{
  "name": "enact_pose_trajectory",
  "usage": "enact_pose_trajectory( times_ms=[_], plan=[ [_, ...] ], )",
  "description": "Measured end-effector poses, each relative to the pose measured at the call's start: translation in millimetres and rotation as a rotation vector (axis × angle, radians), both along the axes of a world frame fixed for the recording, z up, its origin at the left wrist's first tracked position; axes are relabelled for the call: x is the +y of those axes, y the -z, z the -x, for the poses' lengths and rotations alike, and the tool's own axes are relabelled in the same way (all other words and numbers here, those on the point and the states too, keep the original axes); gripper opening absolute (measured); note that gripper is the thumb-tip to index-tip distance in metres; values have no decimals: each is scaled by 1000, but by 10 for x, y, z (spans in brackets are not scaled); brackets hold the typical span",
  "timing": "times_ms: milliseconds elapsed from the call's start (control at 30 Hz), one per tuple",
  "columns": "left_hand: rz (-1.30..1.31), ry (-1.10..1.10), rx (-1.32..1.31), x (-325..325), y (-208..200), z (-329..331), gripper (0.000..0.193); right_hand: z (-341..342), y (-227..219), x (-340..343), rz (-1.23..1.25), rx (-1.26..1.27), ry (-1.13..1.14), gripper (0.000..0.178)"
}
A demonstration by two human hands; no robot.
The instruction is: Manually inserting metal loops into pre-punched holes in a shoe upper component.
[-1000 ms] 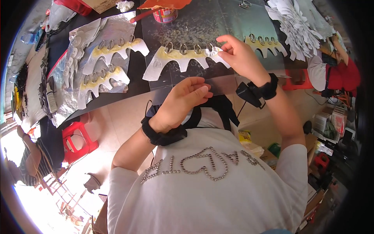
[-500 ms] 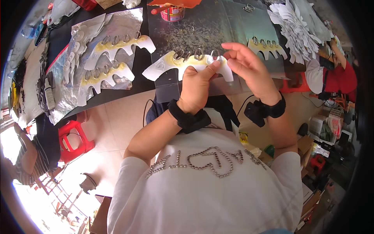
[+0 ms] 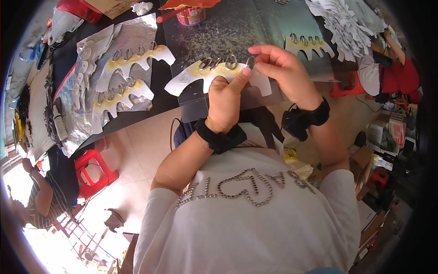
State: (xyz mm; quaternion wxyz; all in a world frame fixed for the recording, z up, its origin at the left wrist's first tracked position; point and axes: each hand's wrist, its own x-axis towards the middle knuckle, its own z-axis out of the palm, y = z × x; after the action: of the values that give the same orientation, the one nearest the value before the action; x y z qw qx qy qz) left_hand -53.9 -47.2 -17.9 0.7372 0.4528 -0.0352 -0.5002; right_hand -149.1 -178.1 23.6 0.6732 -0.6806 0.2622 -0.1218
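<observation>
A curved white cut-out piece [image 3: 185,83] with yellowish smears along its upper edge stretches between my hands above the table edge. My left hand [image 3: 226,98] grips it from below, thumb pressed on its face. Several metal rings [image 3: 231,62] stand along the smeared edge. With thumb and index finger, my right hand [image 3: 289,75] pinches the rightmost ring [image 3: 250,61], beside my left thumb tip; its other fingers are partly hidden. Two similar pieces with rings [image 3: 132,59] [image 3: 122,95] lie to the left on a silvery sheet [image 3: 145,32], and another [image 3: 309,44] lies to the right.
Stacked white cut-outs sit at left [image 3: 89,57] and far right [image 3: 340,25]. A pink tin [image 3: 190,16] with an orange sheet [image 3: 194,4] over it stands at the back. Red stools [image 3: 95,172] [image 3: 345,86] stand by the table. Other people [image 3: 48,192] [image 3: 394,75] are at both sides.
My right thumb and index finger have closed in on the rightmost ring, which now stands more upright. My left thumb has shifted slightly left. The whole view has shifted a little.
</observation>
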Motion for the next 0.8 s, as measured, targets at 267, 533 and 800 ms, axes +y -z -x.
enact_pose_trajectory(
  times_ms=[267, 533, 800],
  plan=[
    [-12, 115, -94, 24, 44, -34, 23, 57, -22, -84, -227, 23, -85, 30],
    [28, -12, -71, 7, 8, 0, 13, 49, -47, -49, -176, 15, -60, 29],
    [-9, -17, -175, 4, 65, 32, 15, 54, -61, 35, 108, 102, -99, 32]
  ],
)
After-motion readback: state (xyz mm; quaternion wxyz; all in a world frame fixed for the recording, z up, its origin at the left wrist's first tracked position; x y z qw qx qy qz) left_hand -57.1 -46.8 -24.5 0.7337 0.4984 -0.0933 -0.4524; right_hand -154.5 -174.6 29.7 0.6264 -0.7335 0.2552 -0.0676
